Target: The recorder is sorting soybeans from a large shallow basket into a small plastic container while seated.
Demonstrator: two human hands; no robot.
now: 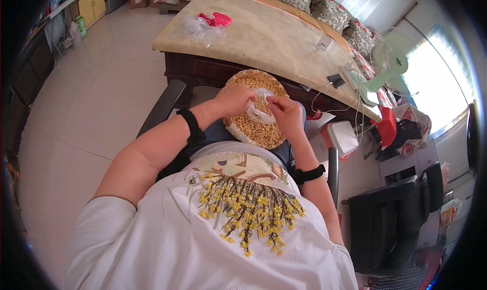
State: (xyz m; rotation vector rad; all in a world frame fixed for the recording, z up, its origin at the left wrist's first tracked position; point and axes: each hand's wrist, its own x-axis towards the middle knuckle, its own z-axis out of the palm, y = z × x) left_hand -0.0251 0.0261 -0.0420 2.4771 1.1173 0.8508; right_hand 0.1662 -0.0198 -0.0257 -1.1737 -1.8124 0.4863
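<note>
A round woven basket (280, 85) rests on my lap, filled with soybeans (262, 136). Over the beans, my two hands hold a clear plastic bag (262, 117) between them, its mouth spread apart. My left hand (236, 99) pinches the bag's left edge, fingers curled. From the other side, my right hand (285, 112) grips its right edge between thumb and fingers. Beans show inside or through the thin plastic; I cannot tell which.
Beyond the basket stands a cloth-covered table (258, 35) carrying a pink cloth item (218, 19), plastic wrap (194, 31), a phone (336, 81) and a green fan (392, 63). Chair armrests (161, 107) flank me. A white lidded box (342, 138) and a black chair (384, 225) are at right.
</note>
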